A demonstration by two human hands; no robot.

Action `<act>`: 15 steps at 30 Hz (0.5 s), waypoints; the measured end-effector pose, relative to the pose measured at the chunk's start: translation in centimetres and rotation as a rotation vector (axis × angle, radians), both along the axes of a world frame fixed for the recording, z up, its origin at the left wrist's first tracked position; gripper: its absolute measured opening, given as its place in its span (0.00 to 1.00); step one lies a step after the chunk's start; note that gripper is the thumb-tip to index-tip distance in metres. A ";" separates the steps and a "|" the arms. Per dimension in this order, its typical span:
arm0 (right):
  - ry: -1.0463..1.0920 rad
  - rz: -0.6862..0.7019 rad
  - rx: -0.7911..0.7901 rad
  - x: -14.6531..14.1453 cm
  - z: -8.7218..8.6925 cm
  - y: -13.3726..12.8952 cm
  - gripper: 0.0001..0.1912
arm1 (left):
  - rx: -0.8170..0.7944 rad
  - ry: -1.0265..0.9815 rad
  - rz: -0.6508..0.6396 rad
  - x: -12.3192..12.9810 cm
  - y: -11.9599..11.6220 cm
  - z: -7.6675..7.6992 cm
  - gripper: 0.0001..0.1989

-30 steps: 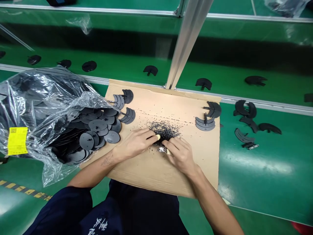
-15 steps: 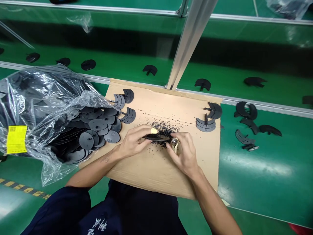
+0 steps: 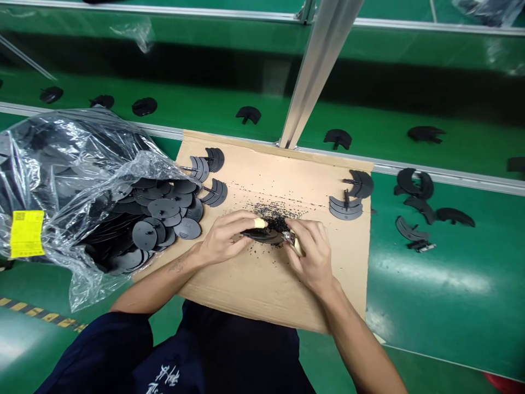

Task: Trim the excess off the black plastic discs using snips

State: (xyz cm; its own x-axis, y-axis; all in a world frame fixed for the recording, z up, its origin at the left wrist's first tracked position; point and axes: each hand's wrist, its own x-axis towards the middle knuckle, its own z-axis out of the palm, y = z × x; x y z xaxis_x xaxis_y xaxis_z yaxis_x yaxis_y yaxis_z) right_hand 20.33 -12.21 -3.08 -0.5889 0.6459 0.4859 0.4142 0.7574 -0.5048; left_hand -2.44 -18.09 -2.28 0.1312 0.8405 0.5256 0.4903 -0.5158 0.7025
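Observation:
Fingers and thumb of my left hand are closed on the left edge of a thin black plastic disc, held tilted over the cardboard. A pale yellow wrap covers one of its fingertips. My right hand is closed round a small metal hand tool with a pale handle, which looks like nippers. The tool's metal end meets the right edge of the disc; its jaws are too small to make out. Black crumbs lie scattered under and beyond the disc.
The cardboard sheet carries curved black pieces at left and more curved pieces at right. A clear plastic bag spills black discs on the left. Loose parts lie right; a metal post rises behind.
The disc has tipped, showing more of its face. My right hand has turned slightly, and the tool's metal end has shifted left against the disc's edge. My left hand keeps its hold.

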 end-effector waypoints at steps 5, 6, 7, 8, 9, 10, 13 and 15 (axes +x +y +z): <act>-0.022 -0.017 0.033 0.0 -0.1 0.0 0.26 | -0.009 0.010 -0.028 -0.1 -0.1 0.0 0.15; -0.027 -0.016 0.036 0.0 -0.1 0.0 0.25 | -0.016 0.016 -0.031 -0.1 -0.1 0.0 0.15; -0.030 -0.014 0.038 0.0 -0.1 0.0 0.25 | -0.022 0.021 -0.034 -0.1 -0.1 0.0 0.15; -0.032 -0.012 0.039 0.0 -0.2 0.0 0.24 | -0.027 0.025 -0.037 -0.1 -0.1 0.0 0.15; -0.033 -0.011 0.040 0.0 -0.2 0.0 0.24 | -0.031 0.028 -0.041 -0.1 -0.2 0.0 0.15; -0.032 -0.010 0.043 -0.1 -0.2 0.0 0.24 | -0.034 0.031 -0.046 -0.1 -0.2 0.0 0.15; -0.034 -0.004 0.043 -0.1 -0.1 -0.1 0.23 | -0.028 0.037 -0.061 -0.1 -0.2 0.0 0.15; -0.034 -0.003 0.032 -0.1 -0.1 -0.1 0.23 | -0.022 0.037 -0.069 -0.1 -0.2 0.0 0.14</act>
State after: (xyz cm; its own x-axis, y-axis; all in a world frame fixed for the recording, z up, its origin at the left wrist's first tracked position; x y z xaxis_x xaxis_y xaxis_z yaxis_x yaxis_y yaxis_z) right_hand 20.20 -12.30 -3.19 -0.6038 0.6318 0.4861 0.4330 0.7719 -0.4655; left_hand -2.56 -18.26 -2.28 0.2083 0.8403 0.5006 0.4795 -0.5338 0.6965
